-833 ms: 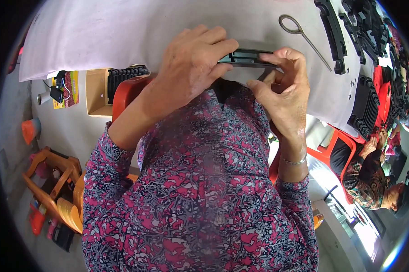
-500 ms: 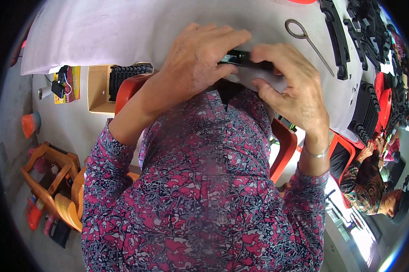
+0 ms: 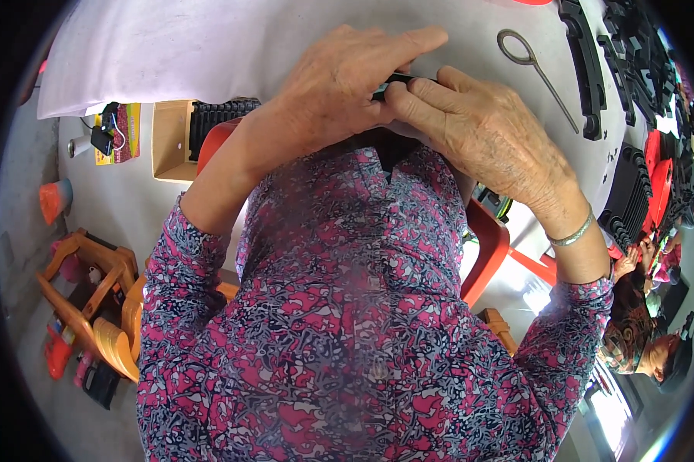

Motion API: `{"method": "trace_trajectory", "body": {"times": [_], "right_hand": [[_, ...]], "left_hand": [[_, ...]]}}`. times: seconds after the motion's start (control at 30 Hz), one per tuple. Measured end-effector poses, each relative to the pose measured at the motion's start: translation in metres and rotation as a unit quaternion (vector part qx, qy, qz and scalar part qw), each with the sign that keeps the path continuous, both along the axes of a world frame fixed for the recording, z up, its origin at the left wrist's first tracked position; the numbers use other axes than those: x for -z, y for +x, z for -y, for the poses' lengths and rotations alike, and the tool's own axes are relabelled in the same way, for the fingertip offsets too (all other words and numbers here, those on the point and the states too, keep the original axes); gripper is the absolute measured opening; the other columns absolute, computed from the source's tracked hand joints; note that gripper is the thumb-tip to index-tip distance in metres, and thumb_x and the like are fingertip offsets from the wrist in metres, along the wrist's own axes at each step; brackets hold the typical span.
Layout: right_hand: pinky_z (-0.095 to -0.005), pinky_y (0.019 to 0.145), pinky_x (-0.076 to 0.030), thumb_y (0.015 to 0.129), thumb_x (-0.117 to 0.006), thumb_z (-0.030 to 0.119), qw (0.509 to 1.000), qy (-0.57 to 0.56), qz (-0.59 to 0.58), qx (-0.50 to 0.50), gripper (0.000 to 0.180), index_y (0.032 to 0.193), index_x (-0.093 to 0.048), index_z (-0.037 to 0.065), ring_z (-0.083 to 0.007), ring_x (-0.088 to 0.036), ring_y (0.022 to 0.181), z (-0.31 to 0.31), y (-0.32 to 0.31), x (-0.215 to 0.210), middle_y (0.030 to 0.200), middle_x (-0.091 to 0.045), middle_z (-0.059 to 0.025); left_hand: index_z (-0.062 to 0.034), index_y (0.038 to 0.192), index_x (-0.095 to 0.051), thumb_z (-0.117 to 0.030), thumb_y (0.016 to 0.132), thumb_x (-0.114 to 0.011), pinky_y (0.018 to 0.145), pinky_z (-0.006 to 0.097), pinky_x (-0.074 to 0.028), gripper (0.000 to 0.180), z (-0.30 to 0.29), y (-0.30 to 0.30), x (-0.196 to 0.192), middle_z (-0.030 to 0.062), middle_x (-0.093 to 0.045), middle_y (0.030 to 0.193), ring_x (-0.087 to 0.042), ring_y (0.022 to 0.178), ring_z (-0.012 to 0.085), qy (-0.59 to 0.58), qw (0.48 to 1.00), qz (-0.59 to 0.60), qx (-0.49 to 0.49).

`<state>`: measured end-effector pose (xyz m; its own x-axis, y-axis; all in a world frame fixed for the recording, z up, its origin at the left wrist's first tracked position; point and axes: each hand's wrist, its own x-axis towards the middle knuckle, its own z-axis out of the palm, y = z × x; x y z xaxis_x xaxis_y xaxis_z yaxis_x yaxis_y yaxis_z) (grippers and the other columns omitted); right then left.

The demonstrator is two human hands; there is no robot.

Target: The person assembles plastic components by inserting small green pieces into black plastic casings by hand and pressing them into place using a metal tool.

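At the near edge of the cloth-covered table, a narrow black part (image 3: 398, 78) lies between my two hands, mostly hidden by them. My left hand (image 3: 343, 81) grips one end of it, index finger stretched out past it. Over the other end, my right hand (image 3: 478, 115) has its fingers bent and pressed down, close to the left fingertips. A bluish shine shows on the small visible stretch of the part. Right of my hands, a metal rod with a looped end (image 3: 533, 63) rests on the cloth.
Long black strips (image 3: 588, 73) and a pile of black parts (image 3: 632, 46) cover the table's right side, with a ribbed black piece (image 3: 628, 185) nearer. An open cardboard box (image 3: 171, 142) stands lower left. A red chair (image 3: 491, 250) is behind; another person (image 3: 632, 331) works at right.
My right hand has closed in leftward, its fingers now curled down onto the part near my left hand. More of the black part is covered. My left hand has shifted slightly.
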<state>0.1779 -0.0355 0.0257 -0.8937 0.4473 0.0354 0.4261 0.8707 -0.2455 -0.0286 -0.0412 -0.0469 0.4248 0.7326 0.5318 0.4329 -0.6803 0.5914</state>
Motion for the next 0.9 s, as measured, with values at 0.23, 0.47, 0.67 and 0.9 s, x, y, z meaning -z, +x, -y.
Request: {"method": "trace_trajectory", "body": {"times": [0.23,0.47,0.67,0.9], "right_hand": [[-0.0384,0.073,-0.057,0.081,-0.062,0.007,1.000,0.000,-0.004,0.016,0.023,0.103,-0.056,0.012,-0.0244,-0.062,0.088,0.0025,0.0020,0.0029,0.088,-0.058,-0.0043],[-0.0380,0.072,-0.057,0.082,-0.064,0.009,1.000,-0.003,-0.017,0.015,0.021,0.100,-0.056,0.012,-0.0236,-0.062,0.088,0.0029,0.0027,0.0031,0.089,-0.056,-0.0035],[-0.0384,0.073,-0.057,0.083,-0.065,0.012,0.999,-0.003,-0.036,0.018,0.018,0.099,-0.055,0.012,-0.0230,-0.062,0.088,0.0037,0.0030,0.0032,0.089,-0.055,-0.0030],[-0.0376,0.072,-0.056,0.085,-0.066,0.015,0.998,-0.015,-0.053,0.024,0.016,0.098,-0.056,0.012,-0.0225,-0.062,0.087,0.0033,0.0036,0.0025,0.090,-0.056,-0.0025]], "left_hand": [[-0.0143,0.139,-0.057,-0.016,0.070,-0.084,0.080,0.039,-0.050,0.074,0.0004,0.0011,-0.0038,0.0061,-0.066,0.093,-0.062,0.087,0.0271,-0.024,1.000,-0.002,0.006],[-0.0131,0.135,-0.057,-0.012,0.074,-0.078,0.080,0.043,-0.048,0.065,0.0001,0.0010,-0.0059,0.0086,-0.069,0.094,-0.065,0.089,0.0310,-0.029,1.000,0.002,0.010],[-0.0137,0.135,-0.057,-0.012,0.072,-0.079,0.080,0.043,-0.048,0.067,0.0013,0.0021,-0.0028,0.0086,-0.068,0.094,-0.065,0.090,0.0311,-0.036,0.999,0.004,0.010],[-0.0146,0.137,-0.056,-0.011,0.069,-0.081,0.082,0.044,-0.047,0.072,0.0011,0.0017,0.0039,0.0088,-0.068,0.096,-0.064,0.090,0.0314,-0.021,0.999,0.027,0.011]]}}
